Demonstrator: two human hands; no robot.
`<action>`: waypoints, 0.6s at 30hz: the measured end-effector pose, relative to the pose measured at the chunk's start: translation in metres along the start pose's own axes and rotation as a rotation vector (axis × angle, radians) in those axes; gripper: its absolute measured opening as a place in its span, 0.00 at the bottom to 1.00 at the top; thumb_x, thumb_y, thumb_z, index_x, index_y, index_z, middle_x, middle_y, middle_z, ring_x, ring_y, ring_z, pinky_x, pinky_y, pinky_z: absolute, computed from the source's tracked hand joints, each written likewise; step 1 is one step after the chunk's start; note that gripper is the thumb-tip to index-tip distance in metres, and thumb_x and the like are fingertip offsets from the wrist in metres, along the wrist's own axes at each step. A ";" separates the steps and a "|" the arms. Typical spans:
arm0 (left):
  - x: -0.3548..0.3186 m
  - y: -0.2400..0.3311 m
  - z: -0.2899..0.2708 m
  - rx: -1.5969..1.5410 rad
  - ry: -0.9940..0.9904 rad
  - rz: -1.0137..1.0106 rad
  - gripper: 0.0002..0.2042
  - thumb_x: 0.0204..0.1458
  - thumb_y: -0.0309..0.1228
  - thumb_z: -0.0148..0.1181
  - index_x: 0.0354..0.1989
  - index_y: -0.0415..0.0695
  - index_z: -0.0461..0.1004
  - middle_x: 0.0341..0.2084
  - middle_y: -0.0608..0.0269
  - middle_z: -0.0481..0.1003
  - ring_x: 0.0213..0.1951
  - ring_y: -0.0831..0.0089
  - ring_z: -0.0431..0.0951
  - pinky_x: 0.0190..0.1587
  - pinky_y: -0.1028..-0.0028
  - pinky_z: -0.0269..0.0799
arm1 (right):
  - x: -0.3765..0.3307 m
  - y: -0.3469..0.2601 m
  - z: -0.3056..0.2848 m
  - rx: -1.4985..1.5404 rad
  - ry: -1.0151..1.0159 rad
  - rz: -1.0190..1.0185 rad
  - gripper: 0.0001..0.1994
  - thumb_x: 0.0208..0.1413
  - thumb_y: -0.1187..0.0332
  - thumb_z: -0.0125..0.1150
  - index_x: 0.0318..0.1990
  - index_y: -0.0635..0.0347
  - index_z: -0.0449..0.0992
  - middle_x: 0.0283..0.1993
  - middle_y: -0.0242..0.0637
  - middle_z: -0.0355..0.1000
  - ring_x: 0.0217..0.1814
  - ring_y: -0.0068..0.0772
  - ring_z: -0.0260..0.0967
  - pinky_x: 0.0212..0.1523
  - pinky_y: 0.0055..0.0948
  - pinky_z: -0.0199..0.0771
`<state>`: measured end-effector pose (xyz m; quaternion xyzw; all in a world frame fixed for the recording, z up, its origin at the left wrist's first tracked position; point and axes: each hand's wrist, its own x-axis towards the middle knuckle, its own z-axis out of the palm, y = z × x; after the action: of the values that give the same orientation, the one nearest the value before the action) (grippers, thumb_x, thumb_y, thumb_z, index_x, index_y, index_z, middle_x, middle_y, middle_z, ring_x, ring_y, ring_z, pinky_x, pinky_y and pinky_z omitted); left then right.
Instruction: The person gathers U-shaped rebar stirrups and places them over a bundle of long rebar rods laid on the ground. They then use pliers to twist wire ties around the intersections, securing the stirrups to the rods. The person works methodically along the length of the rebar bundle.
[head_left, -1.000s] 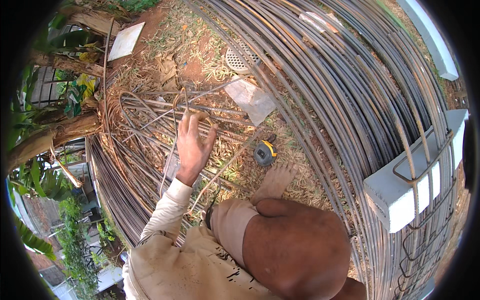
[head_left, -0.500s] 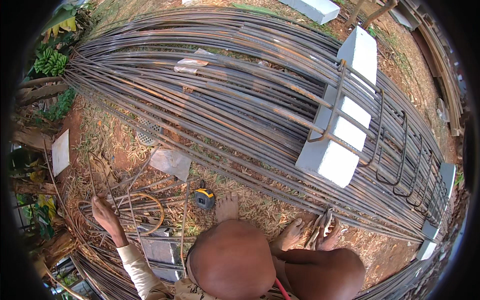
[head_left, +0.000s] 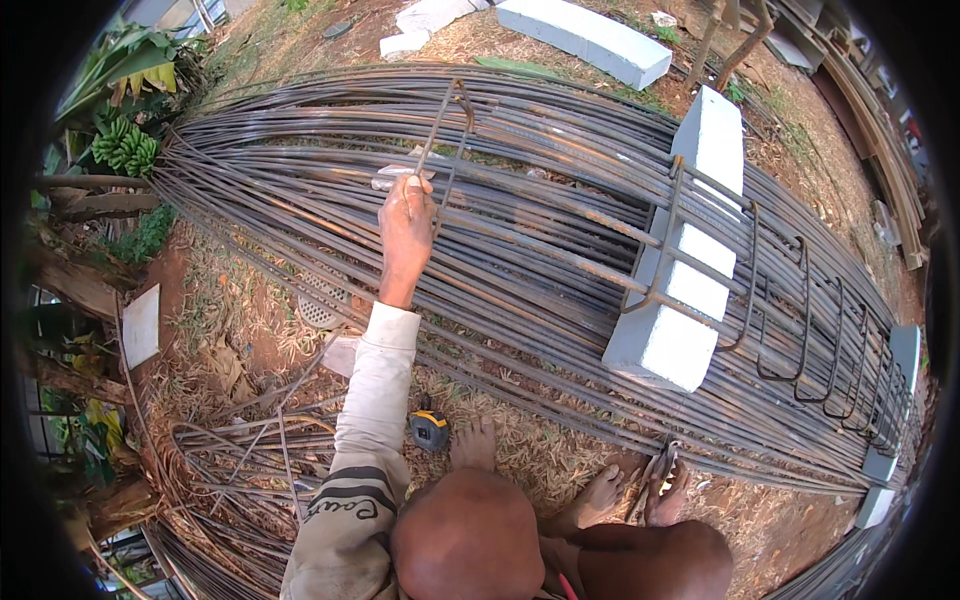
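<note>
In the head view, your left hand [head_left: 406, 218] grasps the rusty-brown, rectangular bent-steel loop [head_left: 438, 126], which extends beyond your grip over long grey-brown steel rods [head_left: 480, 268]. Whether your partly hidden right hand [head_left: 668, 495] is clenched, I cannot tell. A white-grey rectangular block [head_left: 657, 352] stands rightward.

- worn on the head, the left of two side-by-side fisheye cameras looks down from above on its wearer, the picture's left being the wearer's own.
- nearest the lens, a bare knee [head_left: 465, 540] looms large at the lower edge.
- facing forward as well as down, the view takes in a pale sleeve [head_left: 375, 400] rising from below to the left hand [head_left: 407, 215], above centre.
- farther out lie long steel bars [head_left: 560, 258], bowed by the wide lens, and a white block [head_left: 585, 42] near the top.
- black rounds off the corners.
</note>
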<state>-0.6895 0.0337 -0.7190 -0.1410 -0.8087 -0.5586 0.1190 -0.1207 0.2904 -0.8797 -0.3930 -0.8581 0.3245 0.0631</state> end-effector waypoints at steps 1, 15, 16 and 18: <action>0.005 0.017 0.011 0.016 -0.022 -0.079 0.18 0.73 0.36 0.41 0.34 0.38 0.71 0.17 0.67 0.64 0.21 0.76 0.62 0.26 0.71 0.60 | -0.003 0.005 0.002 -0.020 0.026 0.000 0.30 0.62 0.58 0.62 0.67 0.63 0.63 0.59 0.57 0.65 0.55 0.59 0.68 0.53 0.51 0.72; 0.016 0.002 0.027 0.043 -0.214 -0.122 0.19 0.74 0.40 0.38 0.42 0.40 0.74 0.39 0.62 0.82 0.41 0.71 0.80 0.43 0.68 0.78 | 0.000 -0.010 0.001 -0.008 0.069 0.041 0.26 0.54 0.70 0.67 0.59 0.64 0.66 0.54 0.56 0.67 0.56 0.63 0.68 0.55 0.54 0.71; 0.016 -0.002 0.027 -0.016 -0.242 -0.062 0.18 0.74 0.41 0.38 0.44 0.41 0.73 0.41 0.62 0.81 0.45 0.71 0.81 0.45 0.66 0.80 | 0.000 -0.010 -0.001 0.000 0.066 0.065 0.26 0.54 0.70 0.66 0.60 0.63 0.66 0.54 0.55 0.67 0.56 0.62 0.68 0.55 0.54 0.71; 0.012 0.000 0.029 -0.026 -0.247 -0.050 0.19 0.74 0.41 0.39 0.44 0.41 0.73 0.41 0.60 0.81 0.46 0.71 0.81 0.46 0.66 0.80 | -0.002 -0.011 -0.002 0.016 0.057 0.120 0.26 0.54 0.70 0.66 0.60 0.62 0.66 0.55 0.54 0.66 0.56 0.61 0.68 0.55 0.54 0.72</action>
<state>-0.7022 0.0616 -0.7250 -0.1901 -0.8131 -0.5503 0.0024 -0.1255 0.2844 -0.8712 -0.4523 -0.8283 0.3230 0.0711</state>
